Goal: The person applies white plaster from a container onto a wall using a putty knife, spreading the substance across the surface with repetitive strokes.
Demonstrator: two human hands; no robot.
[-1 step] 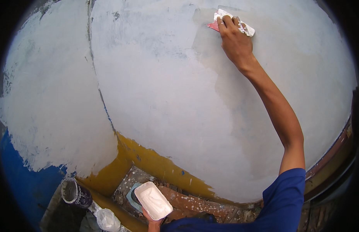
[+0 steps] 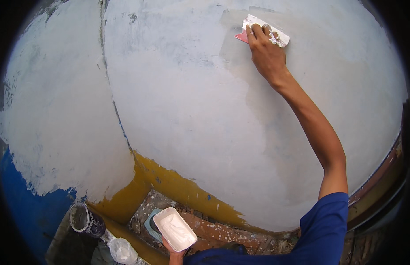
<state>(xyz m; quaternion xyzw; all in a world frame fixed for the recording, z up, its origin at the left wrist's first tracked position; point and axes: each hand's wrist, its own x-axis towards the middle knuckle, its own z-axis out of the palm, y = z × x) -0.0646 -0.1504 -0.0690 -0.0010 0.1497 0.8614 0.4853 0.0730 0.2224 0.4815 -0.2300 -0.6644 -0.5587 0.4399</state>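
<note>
High on the wall (image 2: 183, 97), my right hand (image 2: 269, 55) is closed around a wide putty scraper (image 2: 280, 37). Its white blade is smeared with putty, and a pink-red corner shows at the left. The scraper lies against a darker, damp-looking patch of the coating; how much of its edge touches is hidden. White putty also clings to my fingers. Low in front of me, my left hand (image 2: 173, 252) grips a white rectangular tray (image 2: 192, 240) from below. Smooth white putty (image 2: 173, 225) fills much of this tray. Most of the left fingers are hidden beneath it.
A dark bucket (image 2: 95, 226) stands at the lower left, with a clear plastic bag (image 2: 123, 251) beside it. Behind the tray is a light-blue object (image 2: 150, 224). A mustard band (image 2: 187, 187) runs along the wall's base, above a paint-spattered ledge (image 2: 213, 227). Blue paint (image 2: 24, 207) shows at left.
My right hand and the scraper have slid slightly down and to the left on the wall. The left hand and the tray stay in place.
</note>
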